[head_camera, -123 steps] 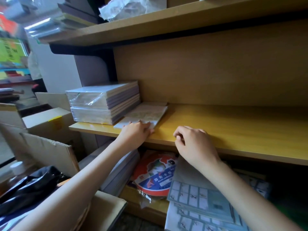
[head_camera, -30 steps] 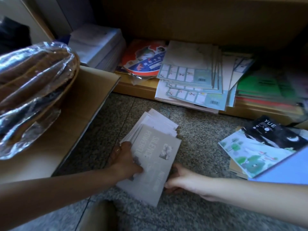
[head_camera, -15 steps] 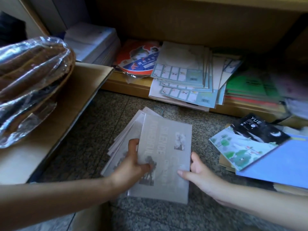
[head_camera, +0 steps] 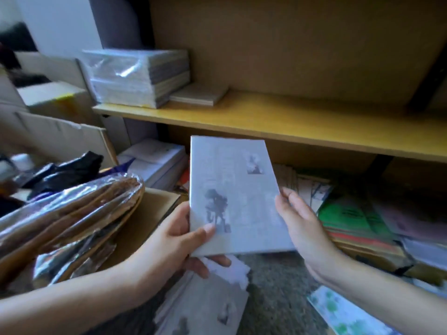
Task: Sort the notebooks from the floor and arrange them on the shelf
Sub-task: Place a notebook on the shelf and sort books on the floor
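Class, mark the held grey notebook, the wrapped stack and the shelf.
grey notebook (head_camera: 237,194), head view, middle of cover.
wrapped stack (head_camera: 130,78), head view, front wrapping.
shelf (head_camera: 302,119), head view, bare board top.

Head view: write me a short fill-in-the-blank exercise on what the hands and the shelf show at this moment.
1. The left hand grips the notebook with its ____ on the cover.
2. The right hand touches the notebook's ____ edge.
3. On the shelf, a thin stack lies beside a ____-wrapped pile.
4. More notebooks lie below on the ____.

Missing words: thumb; right; plastic; floor.
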The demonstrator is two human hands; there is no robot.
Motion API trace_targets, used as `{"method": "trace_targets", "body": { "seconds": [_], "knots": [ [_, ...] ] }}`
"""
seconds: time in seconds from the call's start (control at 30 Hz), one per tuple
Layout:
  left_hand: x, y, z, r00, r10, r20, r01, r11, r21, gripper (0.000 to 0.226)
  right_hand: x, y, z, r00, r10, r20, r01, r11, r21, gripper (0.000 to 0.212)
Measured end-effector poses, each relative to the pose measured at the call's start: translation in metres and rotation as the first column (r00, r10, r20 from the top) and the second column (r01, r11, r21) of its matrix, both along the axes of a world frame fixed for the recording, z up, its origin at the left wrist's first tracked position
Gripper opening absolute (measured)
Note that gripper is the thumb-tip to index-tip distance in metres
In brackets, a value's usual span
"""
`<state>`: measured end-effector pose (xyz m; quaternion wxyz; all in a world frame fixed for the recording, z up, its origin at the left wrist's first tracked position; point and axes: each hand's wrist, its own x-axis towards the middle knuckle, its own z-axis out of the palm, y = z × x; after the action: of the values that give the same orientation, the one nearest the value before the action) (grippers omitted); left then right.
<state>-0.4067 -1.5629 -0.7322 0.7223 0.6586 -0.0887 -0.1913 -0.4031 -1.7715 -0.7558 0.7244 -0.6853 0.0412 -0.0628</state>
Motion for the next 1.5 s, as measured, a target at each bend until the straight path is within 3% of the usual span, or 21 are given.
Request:
{"method": "trace_targets", "body": {
  "seconds": [0.07, 0.17, 0.3, 0.4, 0.47, 0.5, 0.53, 0.57, 0.6, 0.67, 0.73, 0.8, 0.87, 0.93, 1.03, 1.1, 1.17, 1.2, 1.3, 1.4, 1.5],
  "knots": [
    [0.015, -0.001, 0.020, 0.986, 0.123, 0.111, -0.119, 0.992, -0.041, 0.029, 0.007, 0.004, 0.023, 0.991, 0.102, 0.083, -0.102, 0.995, -0.005, 0.020],
    [0.045, -0.003, 0.047, 0.956, 0.236, 0.173, -0.220, 0.970, -0.106, 0.020, 0.020, 0.010, 0.048, 0.964, 0.245, 0.108, -0.238, 0.968, -0.076, 0.044],
    [0.109, -0.003, 0.079, 0.948, 0.299, 0.105, -0.288, 0.952, -0.107, 0.009, 0.071, 0.012, 0.070, 0.974, 0.155, 0.163, -0.130, 0.980, -0.153, 0.040],
    [0.168, 0.001, 0.100, 0.954, 0.298, -0.044, -0.301, 0.948, -0.098, 0.016, 0.116, 0.007, 0.082, 0.971, 0.094, 0.221, -0.010, 0.935, -0.354, 0.035],
    [0.201, 0.006, 0.104, 0.944, 0.285, -0.165, -0.307, 0.942, -0.131, 0.022, 0.142, -0.009, 0.082, 0.961, 0.151, 0.231, 0.045, 0.742, -0.669, 0.032],
    [0.215, 0.009, 0.103, 0.938, 0.270, -0.219, -0.307, 0.938, -0.158, 0.024, 0.152, -0.019, 0.083, 0.960, 0.205, 0.190, 0.058, 0.518, -0.853, 0.034],
    [0.226, 0.011, 0.100, 0.930, 0.253, -0.266, -0.307, 0.933, -0.186, 0.026, 0.161, -0.030, 0.084, 0.961, 0.248, 0.122, 0.045, 0.294, -0.955, 0.038],
    [0.235, 0.013, 0.098, 0.924, 0.244, -0.296, -0.308, 0.931, -0.194, 0.028, 0.168, -0.040, 0.087, 0.963, 0.268, 0.042, 0.000, 0.153, -0.988, 0.042],
    [0.243, 0.016, 0.093, 0.919, 0.247, -0.307, -0.311, 0.933, -0.181, 0.028, 0.173, -0.048, 0.088, 0.963, 0.267, -0.036, -0.071, 0.121, -0.990, 0.044],
    [0.257, 0.018, 0.084, 0.910, 0.304, -0.281, -0.355, 0.922, -0.155, 0.021, 0.180, -0.059, 0.087, 0.959, 0.260, -0.110, -0.166, 0.206, -0.964, 0.045],
    [0.268, 0.019, 0.076, 0.883, 0.421, -0.207, -0.453, 0.881, -0.139, 0.006, 0.182, -0.060, 0.082, 0.966, 0.250, -0.072, -0.109, 0.139, -0.984, 0.050],
    [0.277, 0.019, 0.068, 0.838, 0.545, -0.019, -0.545, 0.834, -0.083, 0.034, 0.182, -0.057, 0.075, 0.971, 0.240, 0.004, 0.000, 0.020, -1.000, 0.060],
    [0.278, 0.016, 0.059, 0.768, 0.590, 0.250, -0.622, 0.779, 0.072, 0.071, 0.183, -0.055, 0.072, 0.970, 0.236, 0.050, 0.053, -0.005, -0.999, 0.065],
    [0.270, 0.005, 0.053, 0.709, 0.511, 0.485, -0.659, 0.725, 0.200, 0.066, 0.182, -0.056, 0.070, 0.970, 0.233, 0.063, 0.065, -0.002, -0.998, 0.066],
    [0.254, -0.013, 0.036, 0.576, 0.130, 0.807, -0.703, 0.584, 0.407, 0.042, 0.181, -0.055, 0.067, 0.972, 0.221, 0.075, 0.081, -0.015, -0.997, 0.067],
    [0.250, -0.021, 0.027, 0.551, -0.176, 0.816, -0.725, 0.384, 0.572, 0.048, 0.180, -0.054, 0.065, 0.973, 0.210, 0.093, 0.099, -0.019, -0.995, 0.067],
    [0.250, -0.025, 0.025, 0.602, -0.311, 0.736, -0.711, 0.210, 0.671, 0.061, 0.179, -0.052, 0.064, 0.974, 0.200, 0.105, 0.112, -0.025, -0.993, 0.067],
    [0.251, -0.028, 0.027, 0.621, -0.331, 0.710, -0.699, 0.176, 0.693, 0.064, 0.179, -0.052, 0.064, 0.975, 0.195, 0.108, 0.116, -0.029, -0.993, 0.067],
    [0.258, -0.032, 0.037, 0.651, -0.363, 0.667, -0.639, 0.211, 0.739, 0.064, 0.179, -0.051, 0.064, 0.976, 0.188, 0.108, 0.116, -0.032, -0.993, 0.067],
    [0.259, -0.034, 0.041, 0.658, -0.242, 0.713, -0.651, 0.293, 0.701, 0.050, 0.179, -0.051, 0.064, 0.976, 0.184, 0.115, 0.123, -0.031, -0.992, 0.067],
    [0.246, -0.035, 0.033, 0.566, -0.178, 0.805, -0.792, 0.152, 0.591, 0.043, 0.179, -0.051, 0.061, 0.974, 0.184, 0.129, 0.138, -0.037, -0.990, 0.069]
  ]
}}
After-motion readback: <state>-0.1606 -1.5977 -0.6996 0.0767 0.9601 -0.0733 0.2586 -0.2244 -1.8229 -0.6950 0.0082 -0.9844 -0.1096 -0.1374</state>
